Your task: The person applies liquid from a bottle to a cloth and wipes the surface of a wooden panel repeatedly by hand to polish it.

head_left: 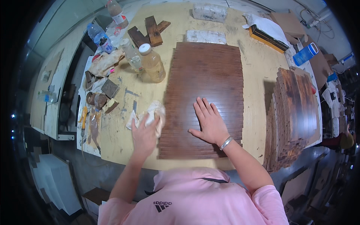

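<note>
**Cloth and flat palm on the slatted panel**

Here we have our left hand (pixel 144 135) closed on a crumpled pale cloth (pixel 155 114), pressing it at the left edge of the dark brown slatted wood panel (pixel 204 82). Our right hand (pixel 210 122) lies open, palm down and fingers spread, on the near half of the panel, a metal bracelet (pixel 226 143) at the wrist. The panel lies flat in the middle of the tabletop (pixel 123 138), its near end just short of the front edge.

We judge the panel stiff along the slats but likely to flex or part across them, being made of many narrow strips side by side; it looks fairly heavy and its finished face may be slick. It would be best taken by the two long edges with both hands, not by one corner. The cloth is soft and light and bunches easily in the fist.

To the right, well apart from our hands, a tall stack of similar dark boards (pixel 294 112) stands at the tabletop's edge. To the left lie small tools and rags (pixel 105 63) on a stained sheet. Farther off stand plastic bottles (pixel 152 62), one with amber liquid, then short wood offcuts (pixel 150 30), two wrapped white bundles (pixel 206 36), and a blue container (pixel 305 53) at the far right.
</note>
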`<control>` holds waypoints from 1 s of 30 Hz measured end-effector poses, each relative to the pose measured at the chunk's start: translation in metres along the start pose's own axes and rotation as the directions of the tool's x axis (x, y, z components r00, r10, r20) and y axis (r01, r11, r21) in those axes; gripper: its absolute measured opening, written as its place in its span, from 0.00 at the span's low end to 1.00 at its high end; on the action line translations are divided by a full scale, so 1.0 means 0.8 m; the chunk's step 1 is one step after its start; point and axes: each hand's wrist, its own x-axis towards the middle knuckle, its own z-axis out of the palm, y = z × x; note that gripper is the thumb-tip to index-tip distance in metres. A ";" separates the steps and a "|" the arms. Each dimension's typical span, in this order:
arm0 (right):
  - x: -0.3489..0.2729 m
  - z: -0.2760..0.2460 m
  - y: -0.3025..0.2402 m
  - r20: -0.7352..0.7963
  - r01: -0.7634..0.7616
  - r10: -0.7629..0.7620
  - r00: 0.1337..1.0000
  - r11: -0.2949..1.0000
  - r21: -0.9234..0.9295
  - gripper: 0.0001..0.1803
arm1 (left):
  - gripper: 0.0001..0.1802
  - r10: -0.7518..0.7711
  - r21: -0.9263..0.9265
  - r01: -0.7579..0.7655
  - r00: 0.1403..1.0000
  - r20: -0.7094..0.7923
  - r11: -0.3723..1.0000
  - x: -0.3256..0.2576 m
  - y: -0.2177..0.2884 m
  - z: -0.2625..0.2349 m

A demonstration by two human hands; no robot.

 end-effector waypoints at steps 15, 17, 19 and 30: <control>-0.055 -0.030 -0.024 0.120 0.169 -0.190 0.974 0.972 0.164 0.62 | 0.20 -0.881 -0.944 0.194 0.447 -0.157 0.267 -0.040 -0.077 -0.122; -0.078 -0.027 -0.020 0.186 0.188 -0.220 0.958 0.966 0.177 0.64 | 0.18 -0.787 -0.801 0.315 0.547 -0.285 0.509 -0.058 -0.038 -0.185; -0.089 -0.020 -0.014 0.212 0.229 -0.259 0.942 0.961 0.155 0.64 | 0.18 -0.701 -0.614 0.472 0.686 -0.194 0.633 -0.087 0.004 -0.202; -0.091 -0.008 -0.007 0.109 0.309 -0.322 0.941 0.943 0.120 0.59 | 0.34 -0.286 -0.059 0.294 0.951 0.119 0.954 -0.022 0.159 0.004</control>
